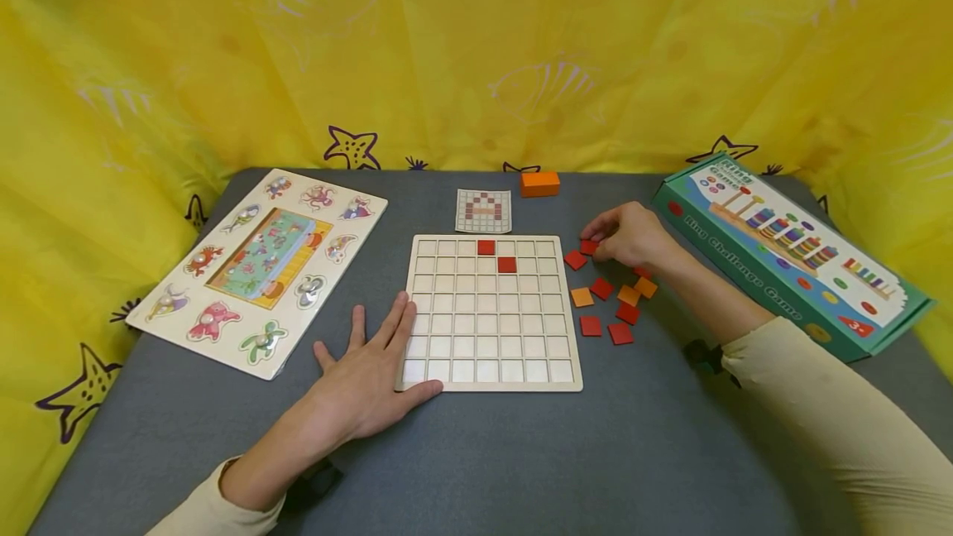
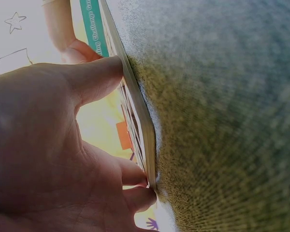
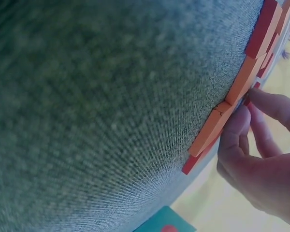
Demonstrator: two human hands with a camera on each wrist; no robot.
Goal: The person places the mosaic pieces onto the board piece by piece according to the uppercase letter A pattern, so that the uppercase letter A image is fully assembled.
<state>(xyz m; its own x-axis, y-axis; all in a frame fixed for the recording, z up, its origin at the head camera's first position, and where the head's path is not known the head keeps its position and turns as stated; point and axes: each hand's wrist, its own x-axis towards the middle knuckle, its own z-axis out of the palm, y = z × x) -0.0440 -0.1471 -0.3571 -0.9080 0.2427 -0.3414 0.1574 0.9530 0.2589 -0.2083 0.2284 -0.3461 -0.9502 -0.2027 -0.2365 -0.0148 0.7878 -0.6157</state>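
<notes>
A square wooden grid board (image 1: 487, 281) lies flat on the table. One red tile (image 1: 486, 247) sits in its top row and another red tile (image 1: 506, 265) in the row below, one column to the right. My left hand (image 1: 365, 383) rests at the board's lower left corner, fingers extended along the left side, thumb on the front edge. To the right of the board, my right hand (image 1: 633, 236) pinches a red tile (image 1: 589, 247) between thumb and fingers, close to the table. Loose red tiles (image 1: 620, 333) and orange tiles (image 1: 581, 297) lie around it.
Behind the board is a pattern card (image 1: 484, 211), with an orange block (image 1: 539, 184) beside it. A sea-animal puzzle board (image 1: 260, 271) lies at the left. A green Ring Challenge Game box (image 1: 789, 255) stands at the right, close to my right forearm. Yellow cloth hangs behind the table.
</notes>
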